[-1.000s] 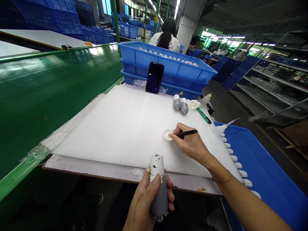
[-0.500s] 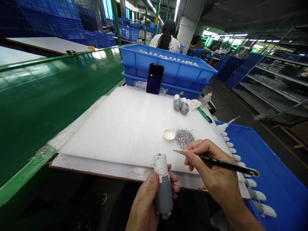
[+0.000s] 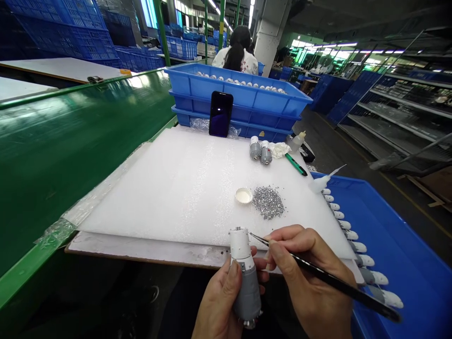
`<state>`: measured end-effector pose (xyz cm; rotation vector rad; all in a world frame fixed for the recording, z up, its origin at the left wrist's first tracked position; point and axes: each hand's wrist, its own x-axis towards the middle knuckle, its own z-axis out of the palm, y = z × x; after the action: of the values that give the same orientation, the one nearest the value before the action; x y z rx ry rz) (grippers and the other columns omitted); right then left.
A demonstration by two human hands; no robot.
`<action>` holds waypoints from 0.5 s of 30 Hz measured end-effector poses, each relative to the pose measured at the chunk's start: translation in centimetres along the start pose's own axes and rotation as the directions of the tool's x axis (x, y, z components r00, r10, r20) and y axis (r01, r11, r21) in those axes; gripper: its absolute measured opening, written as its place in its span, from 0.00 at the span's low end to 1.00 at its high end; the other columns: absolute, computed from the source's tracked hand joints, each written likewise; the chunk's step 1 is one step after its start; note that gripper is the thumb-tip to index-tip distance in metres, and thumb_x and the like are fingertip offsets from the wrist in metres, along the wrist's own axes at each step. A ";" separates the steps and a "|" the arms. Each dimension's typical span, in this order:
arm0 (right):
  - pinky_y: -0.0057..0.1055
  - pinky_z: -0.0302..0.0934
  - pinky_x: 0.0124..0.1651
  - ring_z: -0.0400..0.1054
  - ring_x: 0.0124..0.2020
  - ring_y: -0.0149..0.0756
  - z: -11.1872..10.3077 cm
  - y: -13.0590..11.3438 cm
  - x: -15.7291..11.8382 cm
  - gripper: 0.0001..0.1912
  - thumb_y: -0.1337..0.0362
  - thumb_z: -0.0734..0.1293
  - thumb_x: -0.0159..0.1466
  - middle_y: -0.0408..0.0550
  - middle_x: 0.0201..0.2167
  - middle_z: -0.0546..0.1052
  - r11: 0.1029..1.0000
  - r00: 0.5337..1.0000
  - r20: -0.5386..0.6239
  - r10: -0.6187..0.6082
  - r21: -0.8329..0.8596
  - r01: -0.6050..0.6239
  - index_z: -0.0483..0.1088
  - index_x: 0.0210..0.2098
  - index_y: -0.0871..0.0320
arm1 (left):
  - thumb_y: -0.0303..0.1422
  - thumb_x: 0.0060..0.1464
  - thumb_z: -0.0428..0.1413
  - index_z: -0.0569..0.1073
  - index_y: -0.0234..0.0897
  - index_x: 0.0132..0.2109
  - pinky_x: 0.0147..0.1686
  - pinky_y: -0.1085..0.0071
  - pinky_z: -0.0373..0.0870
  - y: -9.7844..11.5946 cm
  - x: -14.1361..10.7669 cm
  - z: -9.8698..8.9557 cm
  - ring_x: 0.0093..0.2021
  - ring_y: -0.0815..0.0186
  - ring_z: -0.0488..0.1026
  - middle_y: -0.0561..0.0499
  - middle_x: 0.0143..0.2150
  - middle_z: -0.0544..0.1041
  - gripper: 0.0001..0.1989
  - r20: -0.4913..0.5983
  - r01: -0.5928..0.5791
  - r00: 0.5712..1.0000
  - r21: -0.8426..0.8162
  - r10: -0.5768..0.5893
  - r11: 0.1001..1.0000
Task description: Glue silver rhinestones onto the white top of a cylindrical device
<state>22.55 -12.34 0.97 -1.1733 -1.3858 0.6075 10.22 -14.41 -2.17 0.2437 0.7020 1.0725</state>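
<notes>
My left hand (image 3: 226,292) is wrapped round a white-and-grey capsule-shaped model (image 3: 247,287), held nearly upright with its white end up. Small studs dot its surface. In my right hand (image 3: 314,278) is a pair of black tweezers (image 3: 328,278), pinched between thumb and fingers. The fine tips are close to the right side of the model's white part; whether they touch it or grip anything is too small to tell. Beyond the hands, a heap of small silvery rhinestones (image 3: 268,202) lies on the white foam sheet (image 3: 158,188), beside a shallow dish of whitish stuff (image 3: 243,195).
Two similar models (image 3: 260,150) stand farther back near a crumpled white tissue (image 3: 280,149) and a green pen (image 3: 295,165). A phone (image 3: 221,114) leans on stacked blue trays (image 3: 236,101). A blue bin (image 3: 388,226) with several models is at right. Beyond sits a person (image 3: 238,52).
The tweezers in my right hand have moved from beside the rhinestone heap down to the model's white part. My left hand still holds the model, now turned slightly. The camera view has shifted a little.
</notes>
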 end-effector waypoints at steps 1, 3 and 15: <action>0.23 0.71 0.24 0.74 0.24 0.29 0.0 0.0 -0.1 0.07 0.71 0.67 0.64 0.41 0.33 0.75 1.000 1.000 -0.008 -0.001 -0.015 0.001 0.68 0.32 0.53 | 0.42 0.59 0.57 0.80 0.35 0.48 0.41 0.67 0.67 -0.1 0.0 0.1 0.41 0.59 0.73 0.42 0.42 0.80 0.17 0.002 -0.009 1.000 0.016 0.009 1.000; 0.24 0.71 0.24 0.74 0.23 0.29 0.1 0.1 -0.3 0.07 0.70 0.67 0.64 0.41 0.33 0.76 0.999 1.000 -0.010 -0.005 -0.037 0.005 0.68 0.32 0.53 | 0.43 0.60 0.56 0.79 0.36 0.50 0.42 0.66 0.67 -0.3 -0.1 0.3 0.43 0.57 0.73 0.42 0.43 0.79 0.18 0.008 -0.029 1.000 0.032 0.029 0.999; 0.27 0.67 0.24 0.71 0.24 0.30 0.2 0.2 -0.6 0.07 0.71 0.67 0.64 0.44 0.31 0.75 0.999 1.000 0.003 0.030 -0.014 -0.030 0.67 0.31 0.54 | 0.39 0.57 0.60 0.79 0.38 0.49 0.49 0.63 0.64 -0.7 -0.3 0.8 0.45 0.56 0.72 0.43 0.43 0.79 0.15 0.011 -0.031 0.999 -0.035 0.031 0.999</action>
<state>22.28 -12.77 0.51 -1.2064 -1.3790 0.6226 11.11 -14.87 -1.78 0.2310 0.6703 1.1115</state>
